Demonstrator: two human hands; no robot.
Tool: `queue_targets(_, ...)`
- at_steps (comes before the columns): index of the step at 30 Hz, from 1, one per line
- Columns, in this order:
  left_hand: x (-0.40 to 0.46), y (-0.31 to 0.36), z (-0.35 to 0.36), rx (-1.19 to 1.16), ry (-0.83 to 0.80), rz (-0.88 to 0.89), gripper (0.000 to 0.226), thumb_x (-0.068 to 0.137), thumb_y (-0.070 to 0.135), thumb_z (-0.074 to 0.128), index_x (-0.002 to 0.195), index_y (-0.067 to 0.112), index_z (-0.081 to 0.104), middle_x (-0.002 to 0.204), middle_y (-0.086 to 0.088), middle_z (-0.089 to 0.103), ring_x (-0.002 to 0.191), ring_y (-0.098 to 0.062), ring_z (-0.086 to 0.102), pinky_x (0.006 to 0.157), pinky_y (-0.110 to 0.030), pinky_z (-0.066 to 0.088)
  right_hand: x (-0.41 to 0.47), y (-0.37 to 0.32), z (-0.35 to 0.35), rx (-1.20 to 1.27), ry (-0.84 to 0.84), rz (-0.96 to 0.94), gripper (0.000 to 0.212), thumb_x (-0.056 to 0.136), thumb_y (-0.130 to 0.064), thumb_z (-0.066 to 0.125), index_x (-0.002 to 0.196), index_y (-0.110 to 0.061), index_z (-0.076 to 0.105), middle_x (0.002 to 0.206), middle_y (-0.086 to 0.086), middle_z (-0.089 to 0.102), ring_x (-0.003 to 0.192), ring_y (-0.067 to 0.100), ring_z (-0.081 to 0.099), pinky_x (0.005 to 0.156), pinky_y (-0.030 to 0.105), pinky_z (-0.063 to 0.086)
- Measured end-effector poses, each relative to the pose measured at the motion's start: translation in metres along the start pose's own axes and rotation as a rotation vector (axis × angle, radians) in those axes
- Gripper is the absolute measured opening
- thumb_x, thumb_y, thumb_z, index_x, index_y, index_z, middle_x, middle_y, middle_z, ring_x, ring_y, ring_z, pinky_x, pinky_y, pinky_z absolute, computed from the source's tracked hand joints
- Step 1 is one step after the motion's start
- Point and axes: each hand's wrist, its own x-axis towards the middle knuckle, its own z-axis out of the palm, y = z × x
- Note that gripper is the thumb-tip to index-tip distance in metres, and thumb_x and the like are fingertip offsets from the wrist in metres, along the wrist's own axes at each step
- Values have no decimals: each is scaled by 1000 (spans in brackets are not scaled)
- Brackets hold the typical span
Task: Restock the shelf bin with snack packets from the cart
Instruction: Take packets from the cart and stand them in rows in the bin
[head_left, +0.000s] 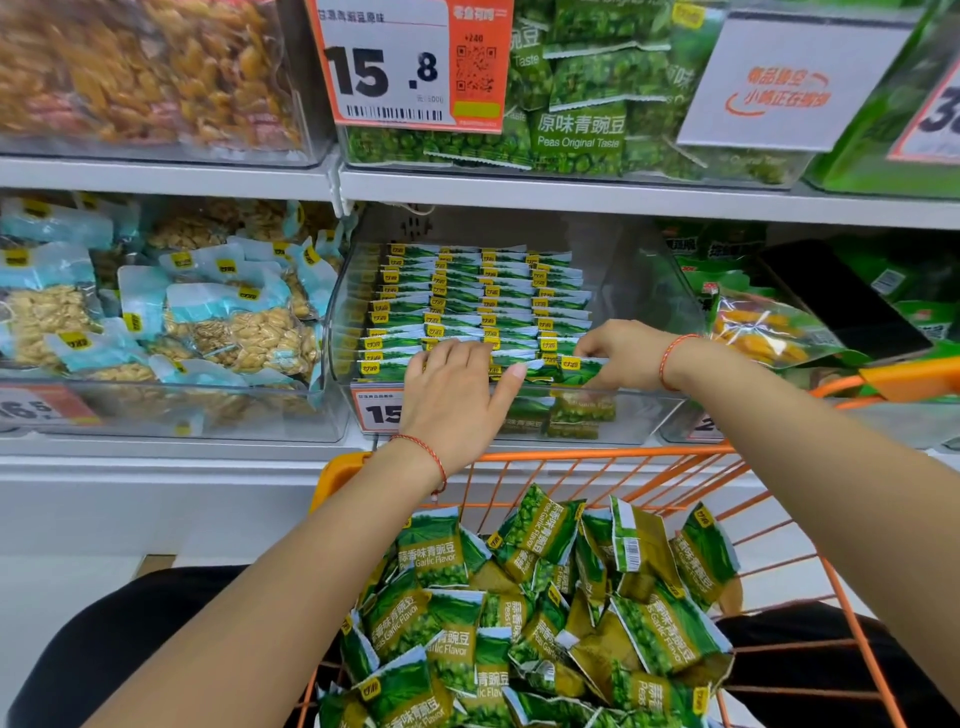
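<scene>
A clear shelf bin (639, 410) on the middle shelf holds neat rows of green garlic-flavour pea packets (483, 301) standing on edge. My left hand (452, 389) lies flat with straight fingers over the front row at the bin's front edge. My right hand (618, 353) is at the front right of the rows, its fingers curled round a green packet (579, 370) at the row's end. Below, an orange wire cart (582, 457) holds a loose heap of the same packets (530, 613).
Left of the bin stands a clear bin of blue nut packets (156, 322); to the right, green and orange snack bags (763, 327). The upper shelf holds original-taste pea packets (582, 124) behind a price tag (400, 62). The cart's orange handle (909, 382) juts in at right.
</scene>
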Motion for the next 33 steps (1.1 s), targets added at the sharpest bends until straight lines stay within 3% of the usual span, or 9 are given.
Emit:
queue_targets(2, 0, 0, 0, -3, 2, 1, 61, 98, 54, 18, 142, 16, 38, 142, -1, 44, 135, -20, 30, 108, -35, 17, 2, 5, -3, 69, 8, 13, 33, 80, -23, 74, 90, 4, 59, 85, 17, 52, 82, 32, 50, 69, 35, 38)
queue_targets(4, 1, 0, 0, -5, 2, 1, 61, 98, 54, 17, 142, 17, 39, 142, 0, 44, 135, -20, 30, 107, -35, 18, 1, 8, -9, 134, 59, 20, 41, 80, -23, 75, 113, -2, 62, 109, 10, 58, 100, 26, 54, 82, 30, 40)
queue_targets(7, 1, 0, 0, -9, 2, -2, 61, 99, 54, 18, 142, 16, 39, 142, -1, 45, 135, -20, 30, 108, -35, 18, 2, 14, -12, 150, 98, 51, 63, 81, -24, 74, 135, -5, 48, 143, 8, 46, 124, 25, 48, 101, 31, 37)
queue_targets(12, 0, 0, -1, -10, -2, -4, 61, 98, 54, 17, 142, 16, 38, 142, -1, 45, 135, -20, 30, 108, -35, 18, 3, 14, -7, 178, 91, 67, 64, 82, -20, 72, 138, -3, 45, 148, 9, 40, 115, 28, 56, 92, 32, 48)
queue_targets(16, 1, 0, -1, -8, -6, -8, 62, 98, 54, 16, 142, 17, 38, 142, -1, 45, 135, -20, 31, 108, -36, 19, 4, 14, -4, 224, 110, 43, 66, 84, -20, 70, 141, -5, 40, 151, 9, 34, 136, 26, 37, 109, 35, 34)
queue_targets(20, 1, 0, -1, -11, -7, -12, 61, 98, 54, 17, 143, 17, 37, 143, 0, 44, 135, -19, 31, 108, -35, 18, 9, 13, -4, 316, 120, 31, 65, 85, -19, 69, 141, -4, 40, 151, 9, 34, 137, 26, 35, 112, 36, 30)
queue_targets(27, 1, 0, 0, -18, -6, -9, 62, 98, 55, 16, 144, 19, 36, 143, 0, 45, 135, -18, 31, 107, -34, 18, 27, 15, -3, 534, 48, 127, 62, 84, -14, 71, 139, -6, 44, 134, 7, 47, 112, 25, 54, 84, 31, 49)
queue_targets(30, 1, 0, 0, -16, -6, -6, 62, 97, 55, 16, 144, 19, 36, 143, 0, 45, 135, -18, 32, 106, -34, 18, 30, 15, -1, 636, 74, 172, 67, 85, -12, 69, 143, -8, 37, 149, 6, 36, 124, 25, 47, 91, 33, 48)
queue_targets(33, 2, -1, 1, -16, -4, -10, 62, 98, 55, 16, 144, 19, 36, 141, 0, 46, 134, -19, 32, 105, -34, 19, 34, 11, -2, 617, 64, 170, 67, 85, -13, 69, 144, -8, 37, 147, 5, 38, 126, 27, 47, 97, 34, 47)
